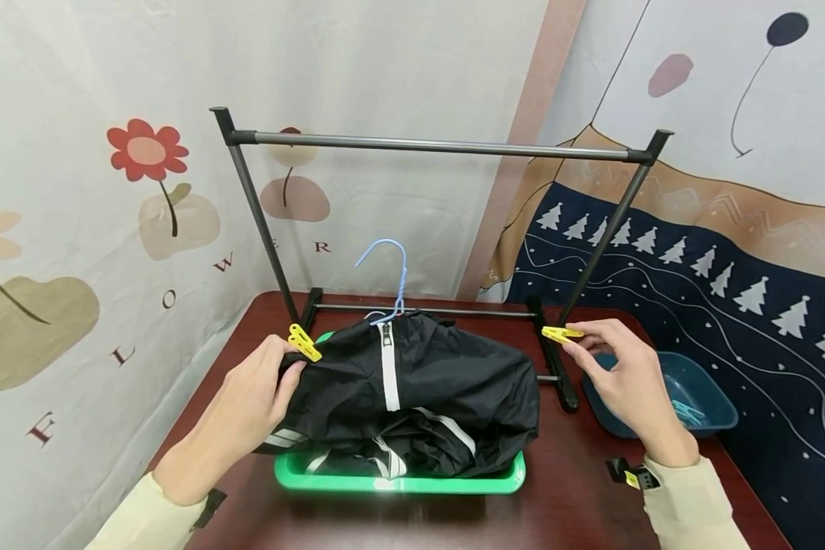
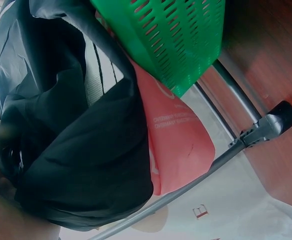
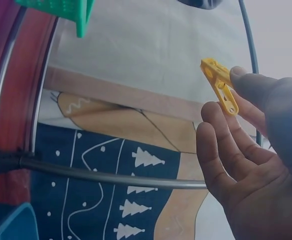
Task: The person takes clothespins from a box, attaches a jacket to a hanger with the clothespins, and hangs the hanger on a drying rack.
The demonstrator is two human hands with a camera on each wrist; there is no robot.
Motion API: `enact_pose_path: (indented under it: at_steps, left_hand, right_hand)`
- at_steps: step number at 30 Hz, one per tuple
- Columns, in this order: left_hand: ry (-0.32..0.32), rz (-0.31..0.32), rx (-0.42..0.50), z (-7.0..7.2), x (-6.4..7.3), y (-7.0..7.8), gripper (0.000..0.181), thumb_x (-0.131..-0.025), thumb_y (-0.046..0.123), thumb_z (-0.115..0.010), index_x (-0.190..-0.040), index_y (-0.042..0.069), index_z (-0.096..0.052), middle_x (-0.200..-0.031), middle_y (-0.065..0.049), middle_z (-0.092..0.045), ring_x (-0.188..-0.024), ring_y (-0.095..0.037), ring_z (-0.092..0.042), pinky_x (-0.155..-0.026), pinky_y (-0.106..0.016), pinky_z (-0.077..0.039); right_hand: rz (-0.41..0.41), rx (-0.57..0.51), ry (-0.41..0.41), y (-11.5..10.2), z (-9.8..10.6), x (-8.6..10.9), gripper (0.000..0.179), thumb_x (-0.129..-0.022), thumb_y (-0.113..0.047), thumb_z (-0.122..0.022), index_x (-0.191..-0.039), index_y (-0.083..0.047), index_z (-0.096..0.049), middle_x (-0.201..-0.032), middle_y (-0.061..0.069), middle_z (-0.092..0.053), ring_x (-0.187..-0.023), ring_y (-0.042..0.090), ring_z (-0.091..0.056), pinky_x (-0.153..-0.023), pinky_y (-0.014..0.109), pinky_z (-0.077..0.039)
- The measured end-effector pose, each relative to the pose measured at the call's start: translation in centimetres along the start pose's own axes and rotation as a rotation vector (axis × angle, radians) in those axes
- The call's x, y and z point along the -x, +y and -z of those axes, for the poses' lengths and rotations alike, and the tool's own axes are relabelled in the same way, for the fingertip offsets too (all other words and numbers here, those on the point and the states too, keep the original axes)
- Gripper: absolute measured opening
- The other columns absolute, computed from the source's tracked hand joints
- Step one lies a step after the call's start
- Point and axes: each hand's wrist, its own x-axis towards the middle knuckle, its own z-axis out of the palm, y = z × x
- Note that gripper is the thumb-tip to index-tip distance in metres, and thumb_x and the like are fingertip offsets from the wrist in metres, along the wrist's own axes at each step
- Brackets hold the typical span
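Note:
A black jacket with white trim and a zipper hangs on a blue wire hanger, its lower part bunched in a green basket. At the jacket's left shoulder my left hand pinches the cloth, right beside a yellow clothespin that sits there. Off to the jacket's right, apart from it, my right hand holds a second yellow clothespin between thumb and fingers. In the left wrist view, dark cloth hides most of the left fingers.
Behind the basket stands a dark metal rack with one top bar. A blue basin holding light-blue clothespins is on the right of the red-brown table. Red material shows below the jacket.

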Motion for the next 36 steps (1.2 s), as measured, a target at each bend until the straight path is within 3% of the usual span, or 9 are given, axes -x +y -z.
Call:
enact_pose_path:
  at_steps: [12,25,36]
  left_hand:
    - [-0.005,-0.002,0.001,0.0,0.0,0.0,0.031,-0.094,-0.004,-0.086,-0.119,0.0,-0.068,-0.109,-0.009,-0.069,-0.087,-0.019,-0.067,-0.073,-0.036,-0.055]
    - [-0.003,0.007,-0.003,-0.1,-0.1,0.0,0.032,-0.094,-0.004,-0.088,-0.118,0.002,-0.069,-0.108,-0.007,-0.07,-0.088,-0.018,-0.067,-0.072,-0.035,-0.055]
    - [-0.014,0.015,-0.004,-0.1,0.0,0.0,0.03,-0.095,-0.003,-0.087,-0.119,0.002,-0.068,-0.109,-0.008,-0.07,-0.09,-0.019,-0.069,-0.074,-0.038,-0.059]
  right_hand:
    - [0.035,-0.072,0.011,-1.6,-0.4,-0.4,0.052,-0.092,0.009,-0.093,-0.139,-0.011,-0.082,-0.125,0.008,-0.079,-0.098,-0.007,-0.067,-0.089,0.001,-0.053]
    - [0.059,-0.108,0.039,-2.7,-0.8,-0.9,0.062,-0.092,0.011,-0.092,-0.147,-0.011,-0.078,-0.119,0.011,-0.076,-0.094,-0.005,-0.067,-0.086,0.004,-0.053]
    - [0.079,-0.146,0.044,-3.3,-1.0,-1.3,0.059,-0.092,0.011,-0.092,-0.144,-0.011,-0.079,-0.125,0.009,-0.077,-0.095,-0.003,-0.069,-0.087,0.007,-0.057]
